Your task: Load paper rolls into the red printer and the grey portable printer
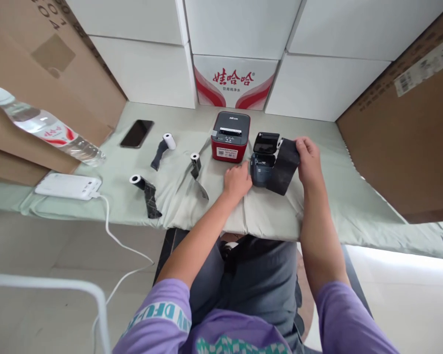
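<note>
A small dark blue receipt printer [261,169] stands on the cloth-covered table [192,211] with its black lid [266,142] flipped up. My left hand [237,180] rests against the printer's left side. My right hand [307,157] grips a wide strip of black paper [285,165] that hangs down from a roll [279,143] at the printer's right. Just left of it sits a red and grey printer [230,136], lid closed.
Three small paper rolls with dark unrolled tails lie to the left [169,141] [195,160] [137,180]. A black phone [137,133], a white power bank [68,187] with cable, a water bottle [44,125], cardboard boxes [409,128] and white cartons [234,81] surround the table.
</note>
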Demonstrator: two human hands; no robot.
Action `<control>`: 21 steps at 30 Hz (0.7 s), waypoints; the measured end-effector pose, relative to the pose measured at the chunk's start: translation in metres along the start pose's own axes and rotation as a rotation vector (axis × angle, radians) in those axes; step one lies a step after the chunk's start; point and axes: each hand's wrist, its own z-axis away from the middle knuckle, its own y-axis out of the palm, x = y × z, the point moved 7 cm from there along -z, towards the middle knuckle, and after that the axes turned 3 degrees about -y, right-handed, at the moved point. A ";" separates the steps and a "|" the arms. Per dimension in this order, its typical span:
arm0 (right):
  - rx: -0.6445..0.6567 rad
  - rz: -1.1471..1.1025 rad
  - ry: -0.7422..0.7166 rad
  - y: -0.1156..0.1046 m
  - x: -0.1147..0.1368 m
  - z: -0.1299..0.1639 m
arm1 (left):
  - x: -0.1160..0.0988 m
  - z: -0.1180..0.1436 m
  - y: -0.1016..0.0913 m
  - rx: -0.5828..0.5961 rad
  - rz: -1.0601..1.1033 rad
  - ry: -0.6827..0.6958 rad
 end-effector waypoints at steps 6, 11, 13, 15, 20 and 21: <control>0.016 -0.310 0.257 0.005 -0.025 -0.001 | -0.004 0.009 -0.016 -0.130 0.183 0.095; 0.011 -0.721 0.409 0.005 -0.034 0.003 | -0.008 0.020 -0.023 -0.199 0.270 0.201; 0.029 -0.756 0.425 0.004 -0.037 0.005 | -0.010 0.022 -0.023 -0.195 0.274 0.228; 0.080 -0.729 0.412 0.006 -0.037 0.007 | -0.012 0.023 -0.023 -0.184 0.273 0.241; 0.145 -0.639 0.413 0.014 -0.041 0.013 | -0.013 0.024 -0.024 -0.175 0.274 0.252; 0.147 -0.650 0.430 0.014 -0.042 0.014 | -0.013 0.024 -0.024 -0.173 0.274 0.254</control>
